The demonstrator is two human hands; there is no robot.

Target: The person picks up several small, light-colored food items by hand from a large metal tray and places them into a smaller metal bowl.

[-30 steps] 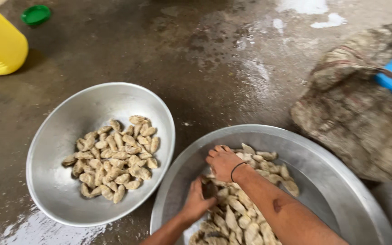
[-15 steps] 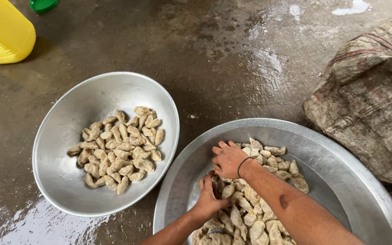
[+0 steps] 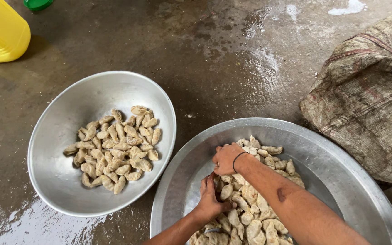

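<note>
Pale beige folded dough pieces (image 3: 250,199), crescent-shaped and heaped, are held in a large metal basin (image 3: 341,168) at lower right. The left hand (image 3: 210,202) is laid on the heap, fingers curled down among the pieces. The right hand (image 3: 227,159), a dark band at its wrist, is bent knuckles-up, fingers closed on pieces. A smaller metal bowl (image 3: 60,136) of like pieces is set just beside, on wet concrete floor (image 3: 214,59).
</note>
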